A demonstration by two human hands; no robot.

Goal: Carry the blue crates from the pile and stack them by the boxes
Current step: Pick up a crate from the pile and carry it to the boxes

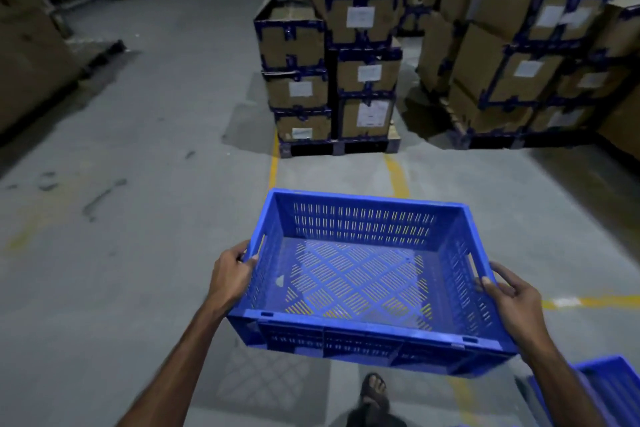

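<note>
An empty blue slotted crate [360,328] hangs in the air in front of me, held level above the concrete floor. My left hand [230,276] grips its left handle slot. My right hand [510,298] grips the right side wall, thumb over the rim. Ahead stand the stacked cardboard boxes [367,73] with blue tape and white labels, on a dark pallet. Part of another blue crate [602,388] shows at the bottom right corner.
More taped boxes [530,55] fill the right side on pallets. Brown cartons [27,55] and a metal rack line the left. Yellow floor lines [396,173] run toward the pallet. My sandalled foot [374,392] is below the crate. Open grey floor spreads left and ahead.
</note>
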